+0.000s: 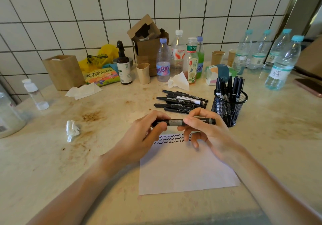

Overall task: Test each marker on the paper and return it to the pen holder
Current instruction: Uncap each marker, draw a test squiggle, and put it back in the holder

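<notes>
A black marker lies level between both hands, just above the far edge of the white paper. My left hand grips its left end and my right hand grips its right part. Two rows of black squiggles run along the top of the paper, partly hidden by my fingers. Several loose black markers lie in a pile behind the hands. To the right, the black mesh pen holder stands upright with several markers in it.
Behind the pile stand bottles, a beige cup, a cardboard box and tissues. Water bottles and a phone sit at the right. A crumpled tissue lies left of the hands. The counter is stained.
</notes>
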